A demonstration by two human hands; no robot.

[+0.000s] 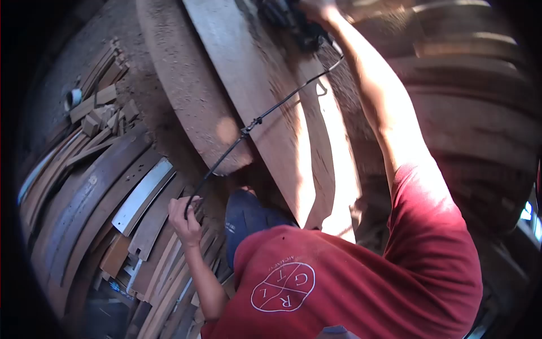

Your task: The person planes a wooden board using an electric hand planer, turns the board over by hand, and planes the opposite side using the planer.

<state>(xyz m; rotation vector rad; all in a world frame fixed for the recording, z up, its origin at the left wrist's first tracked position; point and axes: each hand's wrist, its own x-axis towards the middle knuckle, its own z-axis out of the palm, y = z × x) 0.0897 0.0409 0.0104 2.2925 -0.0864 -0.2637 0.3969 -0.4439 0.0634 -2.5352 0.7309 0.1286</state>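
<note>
Cord (282,102): near left to far right
Left hand (185,220): nearer, fingers pinching cord
Right hand (320,9): at tool (294,27), cannot tell fingers

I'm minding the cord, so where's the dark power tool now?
Head view: the dark power tool is at the top edge, just right of centre, at the right hand, over the long board.

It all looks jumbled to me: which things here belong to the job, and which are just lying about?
In the job, apparently:
black power tool, at the right hand
black cord, in the left hand
board beneath the tool

Lying about:
curved planks
small wood offcuts
white roll
</note>
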